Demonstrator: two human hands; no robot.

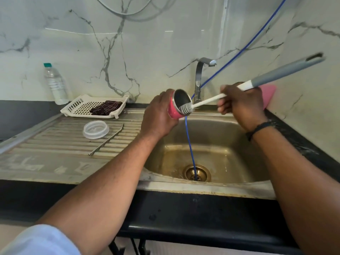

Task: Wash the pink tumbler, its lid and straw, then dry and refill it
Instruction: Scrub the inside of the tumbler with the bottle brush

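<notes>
My left hand (158, 115) grips the pink tumbler (173, 109) above the sink basin (220, 144), tilted with its steel mouth facing right. My right hand (241, 103) holds a long bottle brush (207, 101) by its white and grey handle. The brush's bristle head sits at the tumbler's rim, partly inside. The clear lid (95, 129) lies on the ribbed draining board (55, 144). The metal straw (107, 139) lies on the board to the lid's right.
A tap (200, 78) stands behind the sink, no water running. A blue hose (191, 150) runs down into the drain. A white rack (82, 107) holds a dark cloth (105, 107). A water bottle (55, 85) stands at the back left, a pink object (268, 94) against the right wall.
</notes>
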